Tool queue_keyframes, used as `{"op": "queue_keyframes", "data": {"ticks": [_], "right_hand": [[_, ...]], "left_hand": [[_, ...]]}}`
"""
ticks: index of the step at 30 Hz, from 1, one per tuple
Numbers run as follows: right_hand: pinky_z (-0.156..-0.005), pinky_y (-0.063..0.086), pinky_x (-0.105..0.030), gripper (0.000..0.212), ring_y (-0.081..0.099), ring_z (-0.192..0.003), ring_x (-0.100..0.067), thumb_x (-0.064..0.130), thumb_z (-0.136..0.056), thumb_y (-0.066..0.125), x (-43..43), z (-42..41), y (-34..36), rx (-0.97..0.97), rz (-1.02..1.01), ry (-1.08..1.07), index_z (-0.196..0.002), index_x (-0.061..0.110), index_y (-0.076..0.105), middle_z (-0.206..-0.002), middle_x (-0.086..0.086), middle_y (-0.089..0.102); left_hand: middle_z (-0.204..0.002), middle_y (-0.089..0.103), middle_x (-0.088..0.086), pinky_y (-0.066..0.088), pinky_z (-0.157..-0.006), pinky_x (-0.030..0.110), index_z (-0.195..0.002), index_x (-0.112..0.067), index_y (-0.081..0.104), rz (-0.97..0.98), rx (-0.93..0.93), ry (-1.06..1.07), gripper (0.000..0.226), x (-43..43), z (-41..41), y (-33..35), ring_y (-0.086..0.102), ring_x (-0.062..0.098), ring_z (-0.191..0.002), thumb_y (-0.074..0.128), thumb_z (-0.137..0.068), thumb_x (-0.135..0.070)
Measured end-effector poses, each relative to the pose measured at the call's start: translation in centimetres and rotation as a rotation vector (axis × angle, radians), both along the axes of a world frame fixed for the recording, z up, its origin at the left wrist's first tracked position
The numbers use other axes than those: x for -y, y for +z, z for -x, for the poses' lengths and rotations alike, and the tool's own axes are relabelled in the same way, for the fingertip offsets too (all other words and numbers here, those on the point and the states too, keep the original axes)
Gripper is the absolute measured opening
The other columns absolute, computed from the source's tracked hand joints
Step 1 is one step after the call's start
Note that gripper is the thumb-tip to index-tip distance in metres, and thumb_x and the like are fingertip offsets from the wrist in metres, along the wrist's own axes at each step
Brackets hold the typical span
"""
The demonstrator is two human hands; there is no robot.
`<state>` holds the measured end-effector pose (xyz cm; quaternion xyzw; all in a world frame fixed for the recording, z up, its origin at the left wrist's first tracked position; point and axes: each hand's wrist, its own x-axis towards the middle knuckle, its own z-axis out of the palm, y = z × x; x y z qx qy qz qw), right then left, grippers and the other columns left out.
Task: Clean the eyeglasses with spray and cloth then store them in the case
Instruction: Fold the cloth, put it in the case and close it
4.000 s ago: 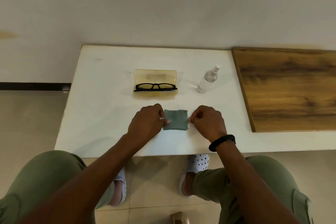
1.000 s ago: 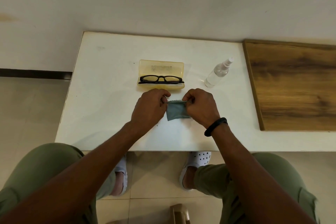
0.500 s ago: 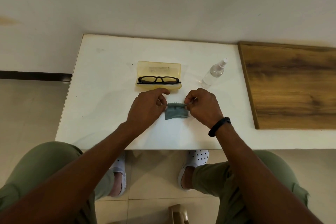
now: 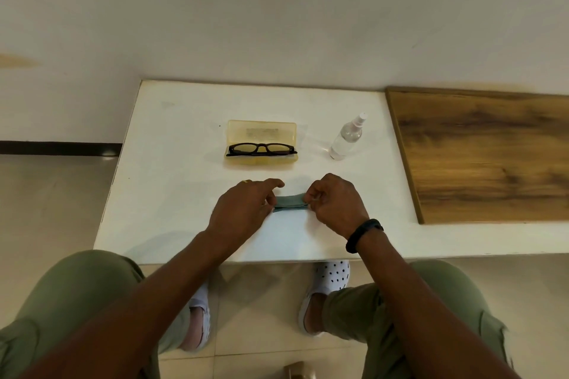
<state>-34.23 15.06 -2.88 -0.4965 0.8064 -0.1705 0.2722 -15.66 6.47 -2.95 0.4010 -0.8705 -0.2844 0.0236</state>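
A small grey-green cloth (image 4: 289,200) is folded over into a narrow strip near the front of the white table (image 4: 172,163). My left hand (image 4: 243,209) pinches its left end and my right hand (image 4: 334,204) pinches its right end. Behind them an open yellow case (image 4: 261,132) holds black-framed eyeglasses (image 4: 261,148), folded and lying across its lower half. A clear spray bottle (image 4: 346,140) with a white nozzle stands to the right of the case.
A wooden board (image 4: 486,157) covers the table's right part. The wall runs along the table's far edge. My knees and white shoes show below the front edge.
The cloth lay flat 4 s ago. Both hands lifted its near edge and folded it over; it is now a narrow doubled strip lower on the table.
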Motion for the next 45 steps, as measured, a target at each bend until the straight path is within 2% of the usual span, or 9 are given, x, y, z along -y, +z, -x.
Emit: {"op": "queue_keyframes", "data": {"ticks": [9, 14, 22, 28, 32, 35, 40, 43, 45], "right_hand": [[-0.076, 0.048, -0.028, 0.03, 0.059, -0.09, -0.021, -0.002, -0.082, 0.054, -0.5, 0.5, 0.8, -0.078, -0.04, -0.013, -0.088, 0.019, 0.075, -0.096, -0.003, 0.062], [-0.076, 0.048, -0.025, 0.024, 0.062, -0.086, -0.016, 0.007, -0.089, 0.056, 0.0, 1.3, 0.9, -0.057, 0.082, -0.159, -0.093, 0.023, 0.074, -0.099, 0.001, 0.068], [-0.075, 0.045, -0.025, 0.02, 0.053, -0.088, -0.014, 0.022, -0.087, 0.067, 1.0, -0.1, -0.4, -0.005, -0.025, -0.008, -0.105, 0.027, 0.07, -0.095, 0.001, 0.055], [-0.062, 0.032, -0.012, 0.01, 0.049, -0.087, -0.013, 0.018, -0.081, 0.072, 0.9, 0.0, -0.4, -0.01, -0.058, 0.013, -0.09, 0.022, 0.069, -0.094, 0.001, 0.051], [-0.064, 0.04, -0.016, 0.008, 0.058, -0.085, -0.015, 0.014, -0.08, 0.07, 0.9, 0.2, 0.6, 0.199, -0.009, -0.107, -0.08, 0.02, 0.067, -0.093, 0.001, 0.063], [-0.071, 0.052, -0.032, 0.005, 0.067, -0.086, -0.021, 0.015, -0.079, 0.074, 1.0, 0.4, 1.9, 0.443, 0.052, -0.169, -0.082, 0.016, 0.07, -0.091, -0.003, 0.075], [-0.071, 0.044, -0.035, 0.015, 0.057, -0.076, -0.021, 0.016, -0.074, 0.074, 1.7, 0.1, 3.8, 0.774, 0.238, -0.249, -0.085, 0.007, 0.068, -0.08, -0.013, 0.068], [-0.072, 0.045, -0.034, 0.017, 0.062, -0.078, -0.021, 0.017, -0.073, 0.073, 2.5, 0.0, 4.3, 0.862, 0.308, -0.305, -0.088, 0.01, 0.068, -0.081, -0.012, 0.068], [-0.074, 0.047, -0.034, 0.013, 0.067, -0.079, -0.021, 0.015, -0.078, 0.073, 3.0, 0.0, 4.5, 0.892, 0.324, -0.334, -0.09, 0.011, 0.069, -0.083, -0.009, 0.071]], "left_hand": [[-0.105, 0.068, -0.007, 0.05, -0.083, 0.032, -0.123, -0.03, 0.063, 0.103, -0.049, -0.068, 0.031, -0.5, -0.4, 0.3, 0.061, 0.016, -0.098, 0.052, -0.095, -0.023], [-0.104, 0.066, -0.007, 0.049, -0.082, 0.03, -0.116, -0.027, 0.067, 0.061, -0.106, 0.082, 0.024, 0.0, -0.1, 0.3, 0.061, 0.014, -0.093, 0.052, -0.098, -0.032], [-0.11, 0.055, -0.002, 0.045, -0.08, 0.026, -0.114, -0.024, 0.064, -0.004, -0.013, 0.134, 0.026, -0.5, 1.0, -1.4, 0.053, 0.016, -0.103, 0.061, -0.093, -0.039], [-0.1, 0.052, -0.006, 0.038, -0.075, 0.023, -0.101, -0.022, 0.067, -0.058, -0.05, 0.153, 0.017, -0.3, 0.7, -1.3, 0.053, 0.015, -0.096, 0.067, -0.089, -0.034], [-0.099, 0.064, -0.005, 0.039, -0.078, 0.02, -0.097, -0.019, 0.068, -0.116, -0.156, 0.231, 0.013, 0.1, 0.8, 0.0, 0.06, 0.013, -0.094, 0.071, -0.087, -0.027], [-0.098, 0.069, -0.01, 0.043, -0.077, 0.012, -0.097, -0.02, 0.069, -0.182, -0.269, 0.294, 0.014, 0.9, 0.7, 1.4, 0.064, 0.004, -0.091, 0.072, -0.087, -0.029], [-0.087, 0.071, -0.013, 0.043, -0.068, 0.002, -0.095, -0.02, 0.069, -0.28, -0.493, 0.404, 0.01, 2.2, 0.2, 3.6, 0.064, -0.009, -0.078, 0.073, -0.086, -0.02], [-0.084, 0.073, -0.008, 0.047, -0.067, 0.007, -0.098, -0.02, 0.068, -0.345, -0.579, 0.454, 0.011, 2.7, 0.0, 4.6, 0.065, -0.006, -0.072, 0.072, -0.088, -0.021], [-0.085, 0.075, -0.004, 0.056, -0.072, 0.023, -0.101, -0.021, 0.066, -0.404, -0.629, 0.474, 0.012, 3.0, 0.0, 5.1, 0.07, 0.002, -0.075, 0.07, -0.09, -0.021]]}}
